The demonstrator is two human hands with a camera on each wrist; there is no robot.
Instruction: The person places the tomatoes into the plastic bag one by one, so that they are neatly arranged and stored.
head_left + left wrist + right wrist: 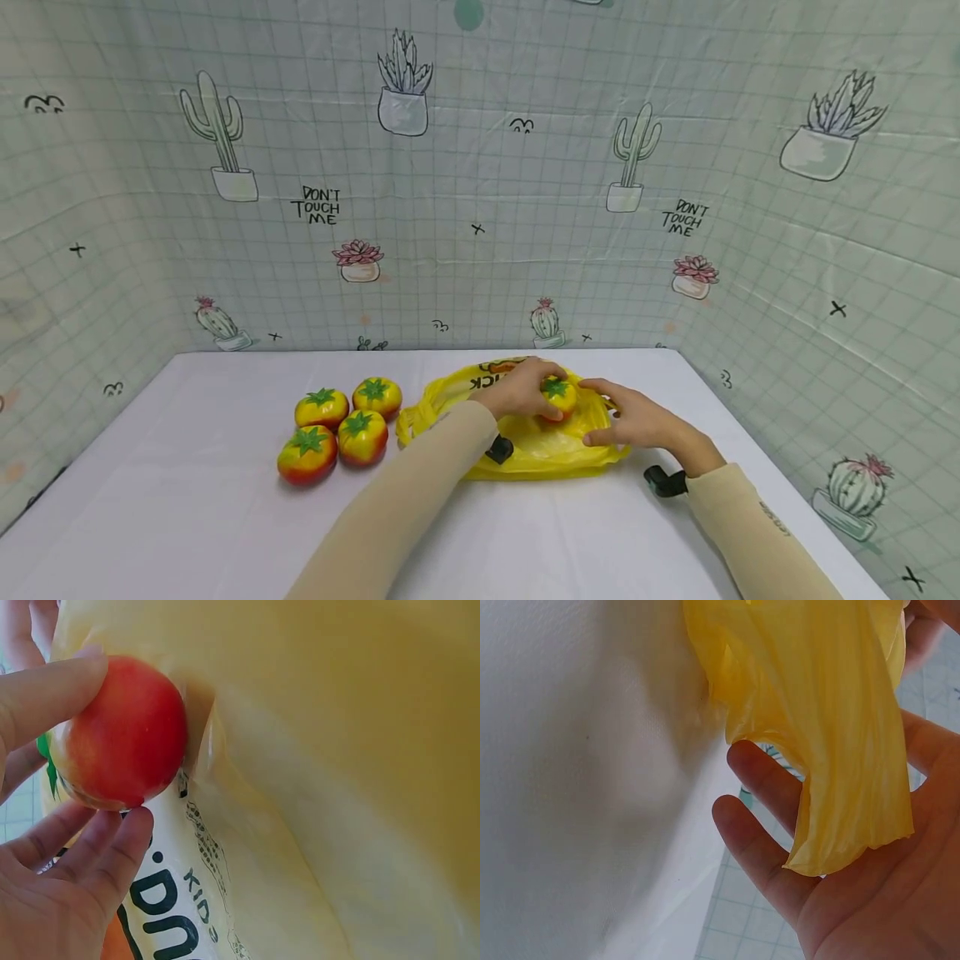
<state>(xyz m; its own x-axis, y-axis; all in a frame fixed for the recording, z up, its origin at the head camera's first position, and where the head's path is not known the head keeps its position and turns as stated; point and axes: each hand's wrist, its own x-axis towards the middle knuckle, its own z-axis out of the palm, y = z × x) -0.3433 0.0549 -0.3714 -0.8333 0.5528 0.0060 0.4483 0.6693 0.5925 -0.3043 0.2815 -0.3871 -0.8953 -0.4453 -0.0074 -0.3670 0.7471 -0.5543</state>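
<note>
My left hand grips a yellow-and-red tomato with a green leafy top, thumb on one side and fingers on the other. Beneath and around it lies a yellow plastic bag with dark print. In the left wrist view the tomato shows its red underside against the bag. My right hand is at the bag's right end, fingers spread. From the right wrist, a hanging strip of the bag crosses the palm, with two fingers extended behind it.
Several more tomatoes of the same kind stand grouped on the white table, left of the bag. A grid-patterned cloth printed with potted cacti rises behind the table and along its sides.
</note>
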